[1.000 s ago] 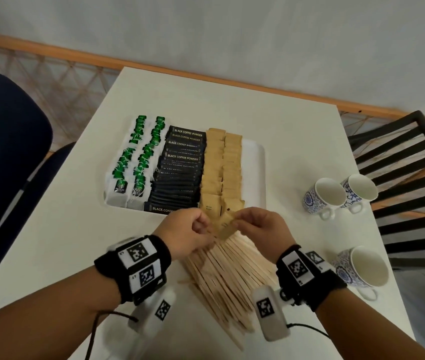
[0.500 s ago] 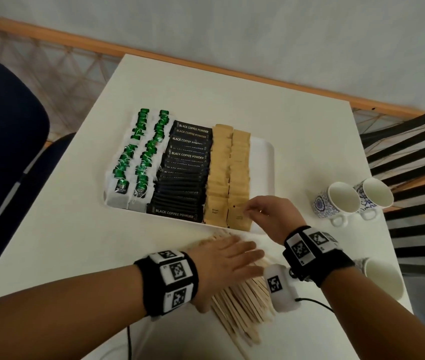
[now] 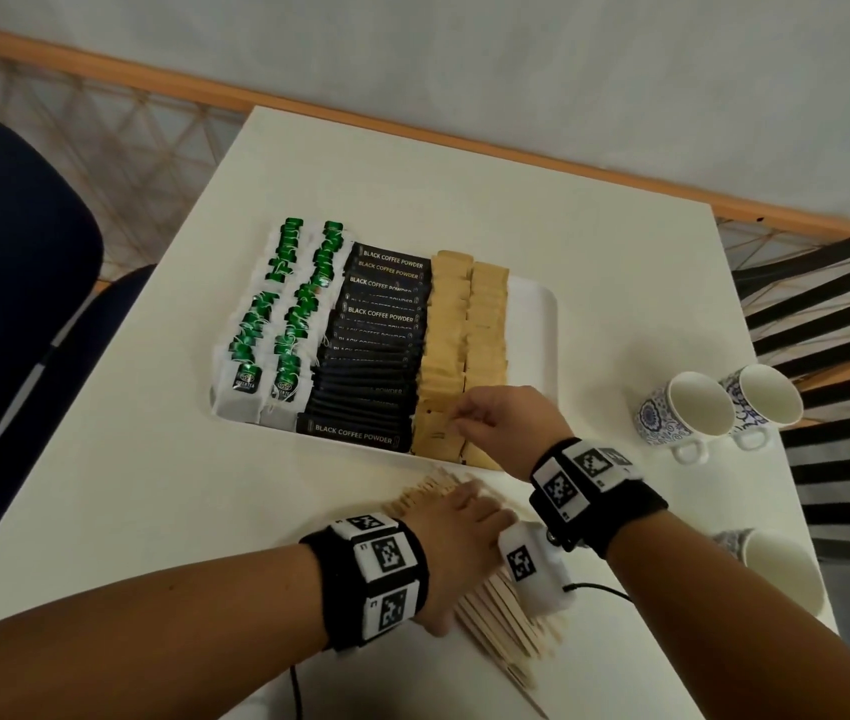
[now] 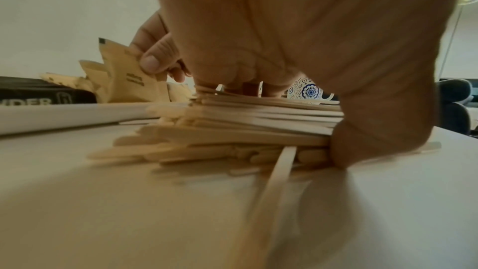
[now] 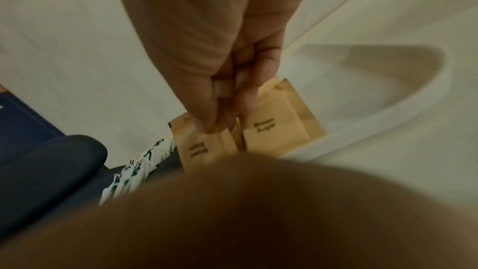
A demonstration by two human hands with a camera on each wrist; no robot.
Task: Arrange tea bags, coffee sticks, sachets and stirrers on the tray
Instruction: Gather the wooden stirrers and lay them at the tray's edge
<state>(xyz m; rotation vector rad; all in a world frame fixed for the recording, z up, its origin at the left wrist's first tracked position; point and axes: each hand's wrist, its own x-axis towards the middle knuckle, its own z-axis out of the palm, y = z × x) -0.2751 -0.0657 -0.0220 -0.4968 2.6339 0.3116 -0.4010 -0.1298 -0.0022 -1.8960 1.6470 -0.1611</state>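
Note:
A white tray [image 3: 537,324] holds two rows of green-tagged tea bags [image 3: 287,324], a stack of black coffee sticks [image 3: 376,356] and two rows of brown sugar sachets [image 3: 464,324]. My right hand [image 3: 456,415] pinches one brown sachet [image 3: 438,433] by its top edge at the near end of the left sachet row; the pinch also shows in the right wrist view [image 5: 220,126]. On the table in front of the tray lies a pile of wooden stirrers [image 3: 506,621]. My left hand [image 3: 464,532] clasps it, fingers on top and thumb [image 4: 362,140] against its side.
Two blue-patterned cups [image 3: 693,407] lie on their sides right of the tray, and a third cup [image 3: 776,569] sits near the table's right front edge. A dark blue chair [image 3: 12,304] stands to the left, a black slatted chair [image 3: 828,314] to the right.
Both hands held the sachet above the stirrers. My left hand then let go and dropped onto the stirrer pile, while my right hand carried the sachet to the near end of the sachet rows.

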